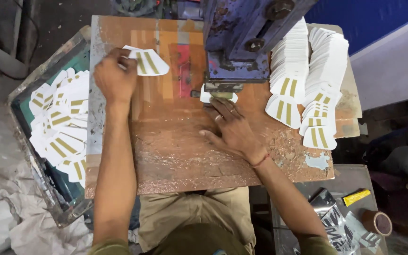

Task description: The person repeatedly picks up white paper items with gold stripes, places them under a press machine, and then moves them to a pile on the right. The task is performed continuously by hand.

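White card pieces with gold stripes fill this scene. The left hand pinches one striped piece at the desk's far left, just above the tray of loose pieces. The right hand lies flat, fingers spread, pressing another piece under the blue press. Its fingertips sit right at the press head, so they could likely be caught if it comes down. The fanned stacks on the right lean and could slide off the desk if nudged by that arm.
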